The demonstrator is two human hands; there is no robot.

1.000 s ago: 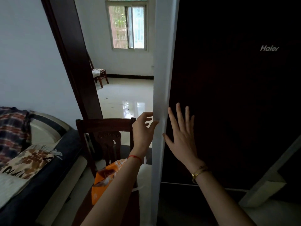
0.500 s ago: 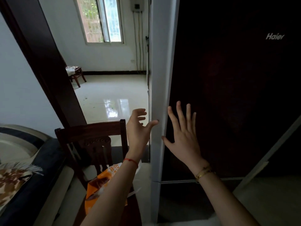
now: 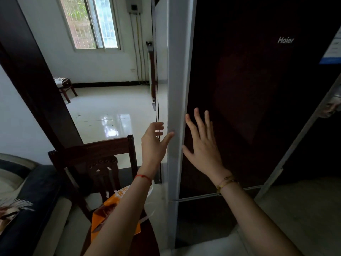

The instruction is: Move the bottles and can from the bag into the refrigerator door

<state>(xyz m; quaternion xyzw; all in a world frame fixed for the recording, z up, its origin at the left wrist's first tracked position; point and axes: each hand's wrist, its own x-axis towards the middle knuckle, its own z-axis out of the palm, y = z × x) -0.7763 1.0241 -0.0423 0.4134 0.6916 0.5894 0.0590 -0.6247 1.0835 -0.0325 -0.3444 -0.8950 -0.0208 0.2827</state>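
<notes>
A tall dark refrigerator door (image 3: pixel 249 89) with a pale grey side edge (image 3: pixel 178 89) fills the right half of the view. My right hand (image 3: pixel 202 145) lies flat with spread fingers against the door's dark front near that edge. My left hand (image 3: pixel 154 143) hovers just left of the grey edge, thumb touching it, fingers loosely curved and holding nothing. An orange bag (image 3: pixel 112 217) stands on a dark seat below my left forearm. Its contents are hidden; no bottles or can show.
A carved dark wooden chair (image 3: pixel 96 156) stands just left of the refrigerator. A sofa with dark cushions (image 3: pixel 27 200) lies at the lower left. Beyond a dark door frame (image 3: pixel 36 80) a glossy tiled floor (image 3: pixel 110 111) runs to a window and another chair (image 3: pixel 66 87).
The view has shifted right and closer to the refrigerator. My left hand's fingers have come off the grey edge, leaving only the thumb on it. My right hand stays flat on the door.
</notes>
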